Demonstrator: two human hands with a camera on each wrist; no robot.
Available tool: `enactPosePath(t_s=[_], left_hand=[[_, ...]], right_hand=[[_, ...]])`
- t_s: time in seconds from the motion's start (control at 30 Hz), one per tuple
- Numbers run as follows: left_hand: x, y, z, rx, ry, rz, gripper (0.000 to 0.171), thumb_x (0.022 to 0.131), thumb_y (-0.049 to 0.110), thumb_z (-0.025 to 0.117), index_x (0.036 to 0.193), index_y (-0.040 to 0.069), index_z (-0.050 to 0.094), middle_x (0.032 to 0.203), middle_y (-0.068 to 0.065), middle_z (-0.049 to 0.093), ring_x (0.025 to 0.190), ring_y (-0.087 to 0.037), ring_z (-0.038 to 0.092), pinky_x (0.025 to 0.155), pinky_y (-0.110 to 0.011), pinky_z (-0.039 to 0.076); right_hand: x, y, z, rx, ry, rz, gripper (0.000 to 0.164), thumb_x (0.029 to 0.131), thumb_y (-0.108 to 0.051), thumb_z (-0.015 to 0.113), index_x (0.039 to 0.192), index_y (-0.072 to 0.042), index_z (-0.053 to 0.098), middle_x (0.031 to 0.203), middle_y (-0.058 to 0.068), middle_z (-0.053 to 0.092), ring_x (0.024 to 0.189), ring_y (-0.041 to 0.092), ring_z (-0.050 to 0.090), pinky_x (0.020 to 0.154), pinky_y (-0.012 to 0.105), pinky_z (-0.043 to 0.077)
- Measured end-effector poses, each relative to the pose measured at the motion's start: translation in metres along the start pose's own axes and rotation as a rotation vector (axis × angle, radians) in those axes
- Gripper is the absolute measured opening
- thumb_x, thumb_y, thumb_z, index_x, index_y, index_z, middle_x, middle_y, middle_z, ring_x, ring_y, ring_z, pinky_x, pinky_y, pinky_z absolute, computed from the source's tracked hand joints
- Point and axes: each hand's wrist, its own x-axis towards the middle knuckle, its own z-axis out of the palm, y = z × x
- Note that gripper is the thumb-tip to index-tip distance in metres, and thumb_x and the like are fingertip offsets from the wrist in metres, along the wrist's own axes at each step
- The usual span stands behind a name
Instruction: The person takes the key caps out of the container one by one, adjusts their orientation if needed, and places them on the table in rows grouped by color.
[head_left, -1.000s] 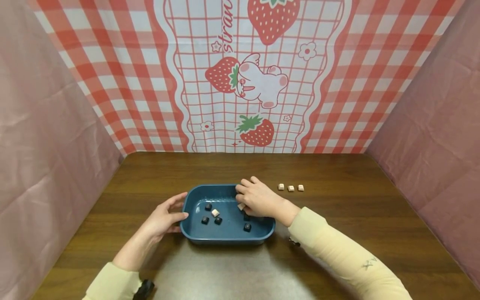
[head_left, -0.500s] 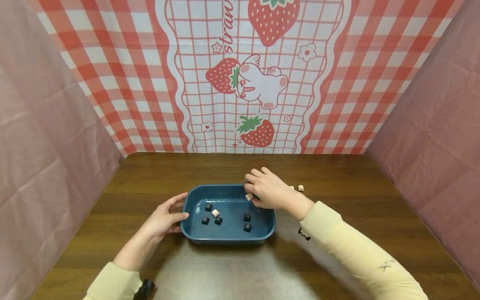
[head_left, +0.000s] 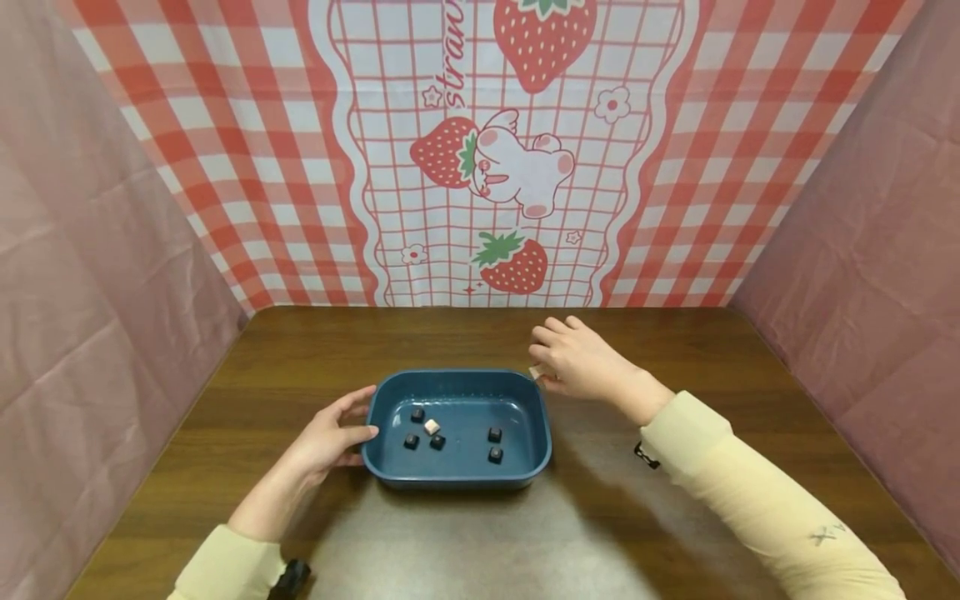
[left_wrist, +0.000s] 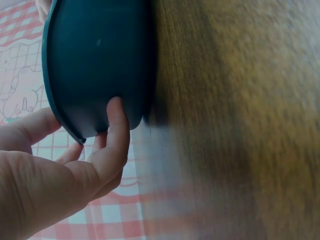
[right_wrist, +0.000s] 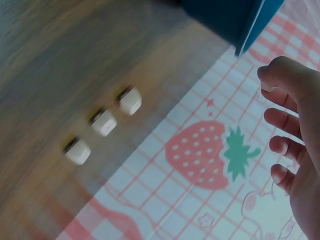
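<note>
A blue rectangular bin (head_left: pixel 457 481) sits on the table. My left hand (head_left: pixel 326 437) holds its left end, thumb at the rim and fingers (left_wrist: pixel 117 120) against the outer wall. My right hand (head_left: pixel 581 358) pinches a cream keycap (head_left: pixel 536 372) between thumb and forefinger, at the bin's back right corner; the fingers partly cover this keycap (right_wrist: pixel 268 87). Inside the bin lie one cream keycap (head_left: pixel 431 427) and several black keycaps (head_left: pixel 437 442), grouped left, with two more black keycaps (head_left: pixel 495 445) to the right.
Three cream keycaps (right_wrist: pixel 103 122) stand in a row on the wooden table (head_left: pixel 645 533), hidden behind the right hand in the head view. A red-and-white strawberry cloth (head_left: pixel 517 167) hangs at the back. Pink curtains (head_left: pixel 862 208) flank the table.
My right hand has lifted a cream keycap out of the bin's right side and carried it right and back, past the rim. The left hand and bin have stayed put.
</note>
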Motion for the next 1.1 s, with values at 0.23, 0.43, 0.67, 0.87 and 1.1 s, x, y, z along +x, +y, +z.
enactPosePath(t_s=[0.23, 0.43, 0.67, 0.87, 1.1], left_hand=[[0.002, -0.005, 0.000, -0.002, 0.016, -0.013, 0.060, 0.090, -0.001, 0.056, 0.145, 0.013, 0.035, 0.137, -0.025, 0.040, 0.104, -0.033, 0.057, 0.074, -0.047, 0.055], [0.002, -0.005, 0.001, -0.009, 0.015, -0.002, 0.060, 0.090, -0.001, 0.056, 0.145, 0.011, 0.034, 0.136, -0.026, 0.040, 0.100, -0.030, 0.058, 0.073, -0.046, 0.056], [0.001, -0.003, 0.001, -0.010, 0.009, 0.004, 0.061, 0.090, -0.001, 0.056, 0.146, 0.010, 0.033, 0.136, -0.027, 0.040, 0.096, -0.029, 0.059, 0.071, -0.045, 0.056], [0.000, -0.002, 0.001, -0.005, 0.007, 0.002, 0.061, 0.090, 0.000, 0.056, 0.146, 0.011, 0.033, 0.137, -0.027, 0.039, 0.097, -0.030, 0.059, 0.072, -0.046, 0.056], [0.000, -0.002, 0.000, -0.010, 0.002, 0.006, 0.062, 0.091, -0.001, 0.056, 0.146, 0.011, 0.032, 0.138, -0.028, 0.039, 0.097, -0.030, 0.059, 0.073, -0.047, 0.055]], right_hand=[[-0.020, 0.016, 0.002, 0.012, -0.007, 0.060, 0.024, 0.070, -0.027, 0.076, 0.084, -0.013, 0.063, 0.086, 0.004, 0.054, 0.083, 0.025, 0.048, 0.066, 0.039, 0.037], [-0.034, 0.030, 0.003, 0.013, -0.044, 0.130, 0.021, 0.072, -0.028, 0.073, 0.081, -0.012, 0.062, 0.086, 0.005, 0.054, 0.083, 0.026, 0.049, 0.067, 0.040, 0.039], [-0.053, 0.046, 0.009, 0.020, -0.083, 0.204, 0.021, 0.071, -0.026, 0.074, 0.079, -0.012, 0.061, 0.086, 0.005, 0.056, 0.082, 0.027, 0.050, 0.066, 0.042, 0.040], [-0.070, 0.058, 0.018, 0.022, -0.118, 0.266, 0.019, 0.071, -0.025, 0.073, 0.078, -0.012, 0.060, 0.085, 0.005, 0.056, 0.082, 0.028, 0.050, 0.064, 0.041, 0.037], [-0.087, 0.068, 0.030, 0.012, -0.174, 0.364, 0.019, 0.069, -0.022, 0.074, 0.074, -0.012, 0.058, 0.077, 0.004, 0.051, 0.079, 0.028, 0.049, 0.062, 0.041, 0.037]])
